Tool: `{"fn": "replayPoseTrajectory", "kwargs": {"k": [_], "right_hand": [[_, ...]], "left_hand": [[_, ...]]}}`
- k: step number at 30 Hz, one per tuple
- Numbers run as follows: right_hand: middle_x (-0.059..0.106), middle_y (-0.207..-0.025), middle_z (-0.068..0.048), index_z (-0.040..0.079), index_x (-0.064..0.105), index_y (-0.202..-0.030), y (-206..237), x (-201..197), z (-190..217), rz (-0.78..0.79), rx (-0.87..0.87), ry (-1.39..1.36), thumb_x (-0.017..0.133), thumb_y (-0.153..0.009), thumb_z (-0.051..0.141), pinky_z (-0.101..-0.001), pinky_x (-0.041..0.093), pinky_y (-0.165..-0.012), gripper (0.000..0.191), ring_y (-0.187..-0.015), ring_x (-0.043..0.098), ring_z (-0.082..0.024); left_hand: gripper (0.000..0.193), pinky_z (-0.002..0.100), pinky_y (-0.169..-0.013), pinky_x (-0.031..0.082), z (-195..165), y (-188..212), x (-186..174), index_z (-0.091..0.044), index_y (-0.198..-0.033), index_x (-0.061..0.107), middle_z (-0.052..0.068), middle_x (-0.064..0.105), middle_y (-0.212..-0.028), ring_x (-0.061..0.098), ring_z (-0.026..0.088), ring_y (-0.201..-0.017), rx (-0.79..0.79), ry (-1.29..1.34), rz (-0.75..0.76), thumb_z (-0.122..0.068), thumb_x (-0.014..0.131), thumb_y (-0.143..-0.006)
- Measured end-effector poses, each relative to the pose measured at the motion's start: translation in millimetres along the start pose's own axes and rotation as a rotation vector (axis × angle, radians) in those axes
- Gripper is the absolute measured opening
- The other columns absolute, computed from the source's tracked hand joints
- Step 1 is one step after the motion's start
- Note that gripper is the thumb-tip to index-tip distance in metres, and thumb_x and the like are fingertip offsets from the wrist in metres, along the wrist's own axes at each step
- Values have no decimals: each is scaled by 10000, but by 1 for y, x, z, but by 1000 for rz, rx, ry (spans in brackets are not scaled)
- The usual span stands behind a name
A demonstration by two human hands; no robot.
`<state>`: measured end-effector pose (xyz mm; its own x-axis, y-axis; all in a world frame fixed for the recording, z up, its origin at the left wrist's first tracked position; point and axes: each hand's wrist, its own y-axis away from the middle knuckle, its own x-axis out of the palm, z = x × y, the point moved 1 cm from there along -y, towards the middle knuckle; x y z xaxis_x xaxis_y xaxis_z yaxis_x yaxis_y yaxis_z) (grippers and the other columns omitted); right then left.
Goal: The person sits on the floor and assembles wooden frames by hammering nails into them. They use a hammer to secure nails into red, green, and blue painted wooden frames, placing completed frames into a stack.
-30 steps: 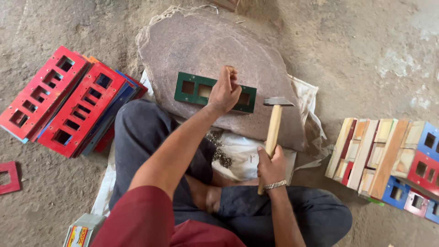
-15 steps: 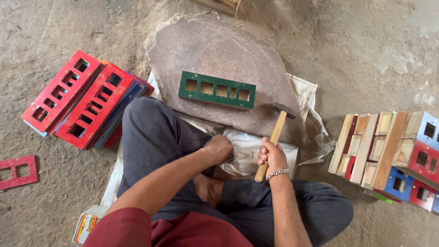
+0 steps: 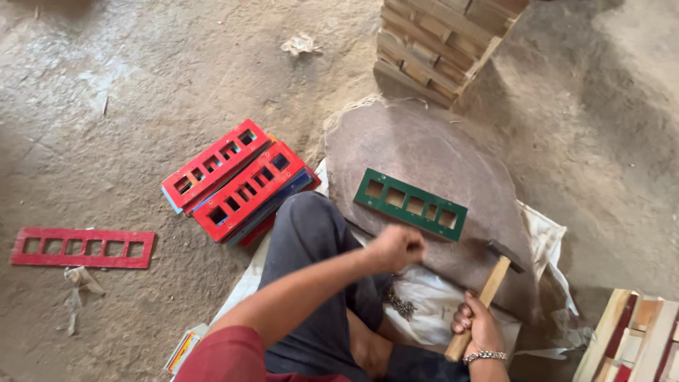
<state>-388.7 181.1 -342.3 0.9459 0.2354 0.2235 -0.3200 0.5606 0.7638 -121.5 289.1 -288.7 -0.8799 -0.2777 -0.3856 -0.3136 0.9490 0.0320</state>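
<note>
left hand [image 3: 396, 247]: motion-blurred | wooden stack [image 3: 445, 39]: top cut off by frame

Matt green-painted panel [image 3: 411, 204] on rough stone slab [image 3: 438, 159] (wooden-handled hammer [image 3: 488, 293]).

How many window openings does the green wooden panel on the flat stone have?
5, in one row along the green panel, which lies flat on the stone slab: one near its upper-left end, three across the middle, one near its lower-right end. None seems hidden.
</note>
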Motion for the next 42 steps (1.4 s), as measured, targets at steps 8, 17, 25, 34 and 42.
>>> {"fn": "replayPoseTrajectory", "kwargs": {"k": [8, 17, 25, 34, 42], "right_hand": [[455, -650, 22, 115, 592, -1053, 14, -12, -5, -42, -34, -6, 625, -961, 163, -271, 333, -423, 110, -482, 398, -87], [476, -675, 16, 106, 598, -1088, 29, 3, 4, -45, -32, -14, 624, -963, 156, -266, 343, -438, 137, -503, 412, -84], [484, -642, -24, 72, 560, -1154, 54, 36, 10, -242, -187, 245, 637, -910, 99, -302, 370, -388, 258, -451, 431, -113], [621, -687, -51, -26, 599, -1174, 95, 92, 8, -119, -596, 766, 739, -932, 216, -310, 476, -398, 370, -472, 568, -107], [729, -926, -159, 35, 605, -1330, 109, 155, 19, -103, -786, 1122, 736, -890, 316, -398, 572, -728, 538, -818, 727, -257]], "left_hand": [[222, 318, -652, 597, 64, -64, -93, -127, -1090, 781, 31, 781, -924, 675, 111, -751, -284, 329, -476, -42, 704, -901], [134, 385, -787, 578, 65, -65, -98, -59, -994, 782, 130, 759, -969, 735, 297, -888, -84, -130, -532, -62, 715, -878], [113, 435, -929, 517, 68, -61, -93, -91, -973, 769, 93, 724, -1035, 655, 334, -1050, -41, -242, -480, -100, 671, -919], [141, 422, -929, 530, 68, -55, -90, -106, -982, 788, 102, 706, -1014, 656, 323, -1050, 31, -276, -492, -97, 658, -930], [107, 403, -918, 537, 63, -54, -91, -119, -934, 801, 78, 717, -1009, 664, 299, -1026, 15, -273, -521, -130, 697, -912]]}}
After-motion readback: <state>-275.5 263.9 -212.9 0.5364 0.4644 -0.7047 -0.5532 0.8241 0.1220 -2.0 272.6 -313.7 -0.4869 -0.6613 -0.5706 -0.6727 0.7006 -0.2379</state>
